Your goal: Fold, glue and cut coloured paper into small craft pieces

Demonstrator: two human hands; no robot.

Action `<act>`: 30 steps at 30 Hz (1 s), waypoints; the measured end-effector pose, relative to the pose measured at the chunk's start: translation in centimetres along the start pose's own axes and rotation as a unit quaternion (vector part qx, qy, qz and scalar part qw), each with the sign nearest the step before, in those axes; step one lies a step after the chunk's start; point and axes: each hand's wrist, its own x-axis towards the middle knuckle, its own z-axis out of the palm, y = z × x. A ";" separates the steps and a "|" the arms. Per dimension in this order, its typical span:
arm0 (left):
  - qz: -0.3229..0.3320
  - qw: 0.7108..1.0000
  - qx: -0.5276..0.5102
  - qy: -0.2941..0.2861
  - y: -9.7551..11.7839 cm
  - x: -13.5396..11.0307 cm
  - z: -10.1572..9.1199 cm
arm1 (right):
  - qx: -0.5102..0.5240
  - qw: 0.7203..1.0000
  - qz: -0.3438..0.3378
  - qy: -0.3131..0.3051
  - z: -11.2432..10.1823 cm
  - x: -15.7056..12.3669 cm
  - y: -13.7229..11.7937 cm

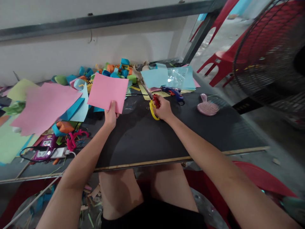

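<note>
My left hand [111, 116] pinches the lower edge of a square of pink paper [108, 90], holding it tilted up above the dark table. The thumb lies on the paper's front and the other fingers are behind it. In my right hand [163, 108] is a pair of scissors [152, 101] with one yellow and one red handle loop. Their blades point up and to the left, away from me, and are apart from the pink paper. Just beyond my right hand lies a blue glue gun [173, 93], close to sheets of light blue paper [154, 78].
Folded colored paper pieces [114, 71] are heaped along the wall. At left lie a large pink sheet [45, 105], a purple device [46, 147] and cables. A pink hairbrush [207, 106] rests at right, near a large fan [271, 57] and red chairs [224, 60].
</note>
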 end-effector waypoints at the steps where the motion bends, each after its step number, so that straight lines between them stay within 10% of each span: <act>1: 0.000 1.000 -0.001 0.001 0.0 0.0 0.1 | 0.033 0.999 0.008 -0.013 0.1 -0.1 -0.2; 25: -0.014 1.000 0.000 0.015 0.1 -0.1 0.1 | 0.159 0.984 0.026 -0.078 1.3 -0.7 -0.7; 30: -0.032 0.997 -0.068 -0.007 0.9 -0.4 0.2 | 0.390 0.894 0.119 -0.184 0.3 -1.3 -3.2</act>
